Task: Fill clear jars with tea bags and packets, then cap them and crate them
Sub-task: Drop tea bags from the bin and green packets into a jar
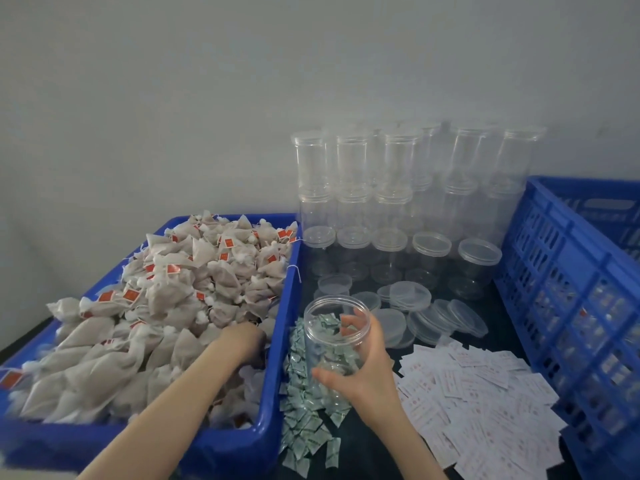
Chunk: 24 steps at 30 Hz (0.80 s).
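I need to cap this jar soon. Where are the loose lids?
In the head view, the loose lids lie right of centre on the dark table, behind the held jar, in front of the empty jars, left of the blue crate.

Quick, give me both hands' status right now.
Left hand: buried among the tea bags in the blue bin; fingers hidden, cannot tell.
Right hand: gripping the open clear jar, which looks empty.

A plain grey-white wall (173, 98) rises behind the dark table (367, 445).
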Each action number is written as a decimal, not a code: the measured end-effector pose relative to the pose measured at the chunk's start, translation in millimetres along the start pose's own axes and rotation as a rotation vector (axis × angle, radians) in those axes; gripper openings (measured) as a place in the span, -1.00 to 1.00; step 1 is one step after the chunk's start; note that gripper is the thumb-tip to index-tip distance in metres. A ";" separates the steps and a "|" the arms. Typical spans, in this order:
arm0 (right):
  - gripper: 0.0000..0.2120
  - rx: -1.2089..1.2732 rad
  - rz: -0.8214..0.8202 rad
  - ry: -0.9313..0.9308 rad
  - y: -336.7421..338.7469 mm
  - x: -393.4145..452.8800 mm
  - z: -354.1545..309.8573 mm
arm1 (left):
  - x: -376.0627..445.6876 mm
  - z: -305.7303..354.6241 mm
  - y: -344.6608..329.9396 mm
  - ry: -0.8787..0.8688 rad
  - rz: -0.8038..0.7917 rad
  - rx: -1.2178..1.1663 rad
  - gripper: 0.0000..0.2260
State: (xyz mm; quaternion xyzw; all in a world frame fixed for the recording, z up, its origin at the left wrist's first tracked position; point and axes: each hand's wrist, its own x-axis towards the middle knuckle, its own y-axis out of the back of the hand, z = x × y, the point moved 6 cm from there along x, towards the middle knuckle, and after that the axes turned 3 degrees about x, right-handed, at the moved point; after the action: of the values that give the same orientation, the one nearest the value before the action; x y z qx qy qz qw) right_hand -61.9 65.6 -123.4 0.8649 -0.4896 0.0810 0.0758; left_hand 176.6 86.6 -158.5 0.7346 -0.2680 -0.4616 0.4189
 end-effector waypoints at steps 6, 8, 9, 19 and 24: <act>-0.13 -0.012 -0.021 -0.018 -8.3 -2.9 6.2 | 13.5 -0.2 1.6 0.048 0.190 0.124 -0.67; -0.14 -0.016 -0.023 -0.021 -9.7 -2.7 8.5 | 14.7 -0.6 3.7 0.066 0.229 0.117 -0.71; -0.14 -0.014 -0.025 -0.021 -10.3 -2.3 9.3 | 14.4 -1.0 4.9 0.074 0.248 0.098 -0.74; -0.09 -0.022 -0.032 -0.029 -17.4 1.8 17.8 | -19.5 -17.8 48.9 -0.048 0.411 -0.467 -0.78; -0.08 -0.026 -0.052 -0.032 -20.2 -0.1 16.7 | -78.3 -28.9 98.2 -0.200 0.563 -0.717 -0.82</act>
State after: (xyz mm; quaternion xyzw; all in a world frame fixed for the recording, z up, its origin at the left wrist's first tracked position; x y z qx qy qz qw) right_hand -43.5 72.5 -140.8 0.8775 -0.4689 0.0588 0.0813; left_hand 168.4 108.7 -31.8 0.3942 -0.3196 -0.4620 0.7273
